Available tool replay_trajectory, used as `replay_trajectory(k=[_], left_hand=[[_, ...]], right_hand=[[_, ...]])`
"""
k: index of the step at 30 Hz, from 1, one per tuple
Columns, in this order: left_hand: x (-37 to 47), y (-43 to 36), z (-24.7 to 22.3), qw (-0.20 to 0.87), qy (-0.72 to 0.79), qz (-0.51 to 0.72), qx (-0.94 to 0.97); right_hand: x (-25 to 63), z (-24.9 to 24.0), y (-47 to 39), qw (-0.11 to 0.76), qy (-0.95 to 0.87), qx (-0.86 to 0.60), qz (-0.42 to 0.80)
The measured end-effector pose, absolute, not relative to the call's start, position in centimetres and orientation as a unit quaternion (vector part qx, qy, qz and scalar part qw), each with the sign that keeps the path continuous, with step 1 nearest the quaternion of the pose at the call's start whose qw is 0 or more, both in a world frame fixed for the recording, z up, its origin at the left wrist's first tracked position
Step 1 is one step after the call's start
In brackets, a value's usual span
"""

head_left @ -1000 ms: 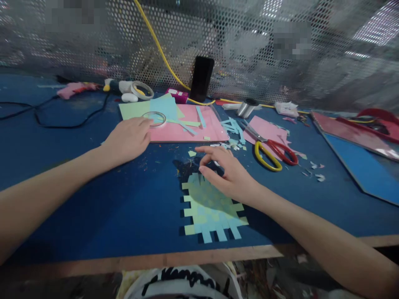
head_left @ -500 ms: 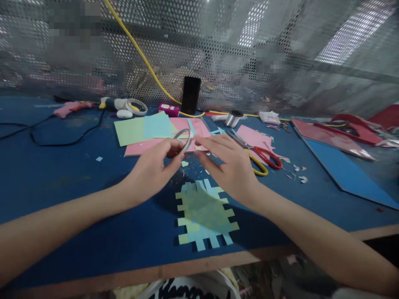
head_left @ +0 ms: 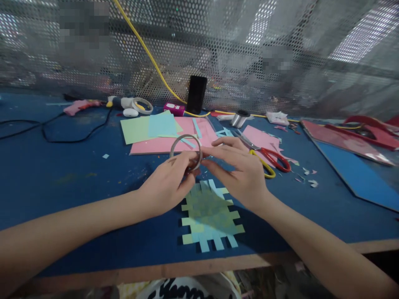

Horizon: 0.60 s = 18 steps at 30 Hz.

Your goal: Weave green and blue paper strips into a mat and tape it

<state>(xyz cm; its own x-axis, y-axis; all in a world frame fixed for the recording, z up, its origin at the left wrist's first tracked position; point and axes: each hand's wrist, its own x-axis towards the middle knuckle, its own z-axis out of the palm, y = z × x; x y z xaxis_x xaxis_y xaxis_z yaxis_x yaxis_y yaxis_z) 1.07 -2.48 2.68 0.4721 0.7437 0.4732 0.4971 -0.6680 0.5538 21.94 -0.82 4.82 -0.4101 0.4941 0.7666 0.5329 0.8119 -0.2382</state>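
Observation:
My left hand (head_left: 170, 182) is closed on a thin roll of tape (head_left: 172, 147), its thumb and fingers on the lower part of the ring. From the other side, my right hand (head_left: 241, 172) pinches at the roll's right edge with thumb and forefinger; any loose tape end is too small to make out. Beneath both hands lies a woven paper mat (head_left: 213, 220) of green and light-blue strips, the strip ends sticking out around its edges. Its upper left part is partly covered by my left hand.
Behind are pink sheets (head_left: 146, 145), a green sheet (head_left: 134, 129), a blue sheet (head_left: 162, 124) and a standing phone (head_left: 197, 94). Scissors (head_left: 269, 160) lie right, near a wire spool (head_left: 240, 119) and a blue board (head_left: 352, 174). A glue gun (head_left: 81, 106) lies left.
The tape roll has turned to show its round opening more fully and sits slightly lower. Both hands have moved a little down and right in view. The woven mat stays on the table.

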Motion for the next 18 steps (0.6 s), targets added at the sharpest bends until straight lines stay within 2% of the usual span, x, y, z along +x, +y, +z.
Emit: replay_trajectory(k=[8, 18], left_hand=[[1.3, -3.2, 3.2, 0.153, 0.395, 0.339, 0.84], [1.2, -3.1, 2.8, 0.112, 0.417, 0.314, 0.846]], right_hand=[[21.4, 4.4, -1.4, 0.474, -0.819, -0.314, 0.074], [20.6, 4.0, -2.3, 0.432, -0.842, -0.321, -0.049]])
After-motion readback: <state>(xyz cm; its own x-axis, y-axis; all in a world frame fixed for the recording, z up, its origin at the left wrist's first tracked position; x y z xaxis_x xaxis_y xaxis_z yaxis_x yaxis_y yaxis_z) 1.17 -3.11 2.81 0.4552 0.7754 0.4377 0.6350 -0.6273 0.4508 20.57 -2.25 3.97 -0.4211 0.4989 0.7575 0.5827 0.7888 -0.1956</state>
